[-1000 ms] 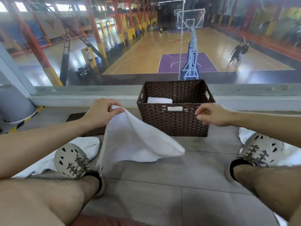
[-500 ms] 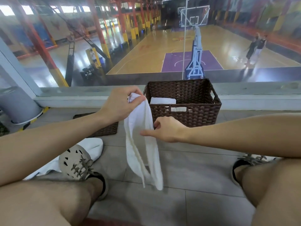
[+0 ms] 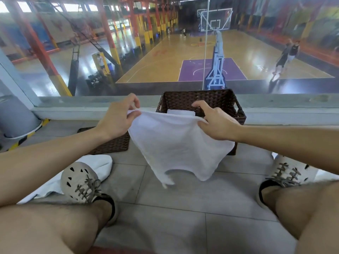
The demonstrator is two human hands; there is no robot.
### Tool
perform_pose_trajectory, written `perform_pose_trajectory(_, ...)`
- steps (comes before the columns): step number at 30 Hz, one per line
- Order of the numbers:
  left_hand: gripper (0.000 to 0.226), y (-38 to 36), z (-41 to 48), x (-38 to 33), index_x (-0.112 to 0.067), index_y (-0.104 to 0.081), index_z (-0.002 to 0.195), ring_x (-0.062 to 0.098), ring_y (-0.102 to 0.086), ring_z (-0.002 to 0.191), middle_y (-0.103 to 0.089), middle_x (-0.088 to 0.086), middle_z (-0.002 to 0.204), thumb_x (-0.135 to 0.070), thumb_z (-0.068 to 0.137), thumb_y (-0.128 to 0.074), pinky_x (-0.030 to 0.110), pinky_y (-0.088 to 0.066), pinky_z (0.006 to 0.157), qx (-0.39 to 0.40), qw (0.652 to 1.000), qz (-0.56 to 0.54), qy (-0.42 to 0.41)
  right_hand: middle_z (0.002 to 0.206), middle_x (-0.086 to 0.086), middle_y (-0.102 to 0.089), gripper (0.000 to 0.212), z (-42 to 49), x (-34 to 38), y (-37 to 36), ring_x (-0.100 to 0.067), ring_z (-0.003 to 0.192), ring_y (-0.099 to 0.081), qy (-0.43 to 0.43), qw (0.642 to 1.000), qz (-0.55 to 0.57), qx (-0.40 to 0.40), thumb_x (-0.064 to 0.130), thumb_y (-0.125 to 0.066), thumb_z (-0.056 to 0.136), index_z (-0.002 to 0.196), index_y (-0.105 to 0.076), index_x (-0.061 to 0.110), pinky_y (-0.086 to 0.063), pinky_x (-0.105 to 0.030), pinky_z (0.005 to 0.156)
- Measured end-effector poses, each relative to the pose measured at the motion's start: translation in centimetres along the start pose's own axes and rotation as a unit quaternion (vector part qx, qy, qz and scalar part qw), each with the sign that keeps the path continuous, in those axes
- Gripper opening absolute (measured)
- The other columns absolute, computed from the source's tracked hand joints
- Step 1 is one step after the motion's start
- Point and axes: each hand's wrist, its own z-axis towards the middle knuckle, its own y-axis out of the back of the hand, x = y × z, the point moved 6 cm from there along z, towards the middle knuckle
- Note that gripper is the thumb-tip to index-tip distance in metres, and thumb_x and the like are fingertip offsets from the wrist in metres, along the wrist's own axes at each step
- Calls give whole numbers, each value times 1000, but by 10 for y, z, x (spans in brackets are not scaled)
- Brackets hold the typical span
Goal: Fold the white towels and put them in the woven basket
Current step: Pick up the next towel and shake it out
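A white towel [image 3: 176,147] hangs spread in the air between my hands, in front of the dark woven basket [image 3: 236,109]. My left hand [image 3: 119,118] pinches its upper left corner. Along the top edge, my right hand [image 3: 216,123] pinches the upper right corner. The towel's lower edge dangles above the tiled floor. Inside the basket lies a folded white towel [image 3: 180,112]. Another white towel [image 3: 95,165] lies on the floor under my left shoe, and more white cloth [image 3: 326,177] shows by my right shoe.
A flat woven lid or mat [image 3: 110,143] lies on the floor left of the basket. A glass wall and a low ledge [image 3: 73,110] stand right behind the basket. A grey bin [image 3: 16,118] stands far left. My legs and shoes flank the grey floor tiles.
My right hand has taken hold of the towel's edge and moved right, spreading the towel wide. One second ago only my left hand held it. The towel hung narrow half a second ago.
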Motion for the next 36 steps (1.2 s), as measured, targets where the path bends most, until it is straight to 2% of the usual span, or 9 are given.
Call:
perform_pose_trajectory(6, 40, -1, 5, 0, -29, -65, 80, 23, -61, 85, -63, -9, 89, 7, 95, -54, 51, -55, 80, 24, 996, 70, -51, 54, -3, -50, 41, -16, 34, 21, -23, 50, -53, 201, 970, -127, 48, 22, -42, 106, 137, -47, 49, -49, -41, 56)
perform_pose_trajectory(10, 36, 2, 9, -11, -22, -75, 87, 21, -65, 90, -65, -13, 97, 5, 98, -54, 49, -56, 84, -3, 994, 87, -61, 77, 2, -70, 39, -34, 55, 11, -22, 73, -64, 275, 927, -224, 127, 35, -35, 98, 120, -66, 37, -55, -40, 76)
perform_pose_trajectory(14, 34, 0, 12, -19, -23, -77, 94, 23, -66, 92, -68, -10, 105, 0, 101, -52, 48, -56, 81, -3, 991, 114, -73, 106, 1, -74, 45, -45, 56, -7, -27, 95, -67, 285, 880, -315, 214, 27, -41, 97, 140, -53, 31, -54, -42, 85)
perform_pose_trajectory(17, 35, 0, 14, -19, -23, -77, 97, 24, -66, 91, -67, -9, 107, 2, 102, -53, 47, -56, 80, 0, 990, 121, -70, 102, -1, -67, 34, -40, 49, -14, -31, 89, -64, 334, 833, -395, 195, 14, -47, 102, 134, -54, 21, -45, -39, 71)
perform_pose_trajectory(21, 35, -5, 13, -21, -21, -80, 99, 26, -67, 90, -69, -7, 106, 4, 102, -56, 46, -56, 79, 9, 989, 124, -81, 104, -11, -60, 5, -39, 60, -1, -33, 88, -60, 471, 807, -355, 27, 13, -69, 93, 90, -71, 14, -43, -39, 68)
perform_pose_trajectory(25, 32, -12, 10, -20, -16, -82, 101, 24, -68, 95, -72, -5, 105, 0, 106, -56, 40, -53, 84, 24, 995, 76, -57, 162, -18, -45, 18, -32, 62, -2, -32, 136, -49, 349, 902, -250, 40, 40, -79, 94, 92, -82, 23, -49, -49, 106)
perform_pose_trajectory(29, 38, -14, 13, -14, -18, -84, 102, 21, -67, 98, -72, -7, 106, 4, 104, -53, 37, -52, 85, 20, 999, 36, -16, 173, 1, -34, 33, -14, 49, 12, -23, 149, -47, 160, 978, -128, 47, 58, -72, 95, 92, -82, 26, -44, -44, 117)
perform_pose_trajectory(32, 31, -16, 15, -16, -21, -84, 105, 17, -67, 101, -72, -7, 109, -9, 102, -56, 31, -48, 87, 37, 999, -11, 12, 155, -1, -59, 37, -3, 42, 24, -19, 137, -58, 92, 992, -87, -11, 55, -80, 88, 86, -83, 19, -48, -44, 113)
perform_pose_trajectory(36, 55, -21, 17, -28, -22, -83, 98, 13, -66, 96, -72, -6, 101, -67, 88, -55, 39, -52, 88, 64, 993, -97, 30, 82, -7, -73, 49, 3, 32, 30, -19, 77, -66, 17, 996, -40, -74, 55, -81, 82, 70, -75, 8, -58, -45, 76)
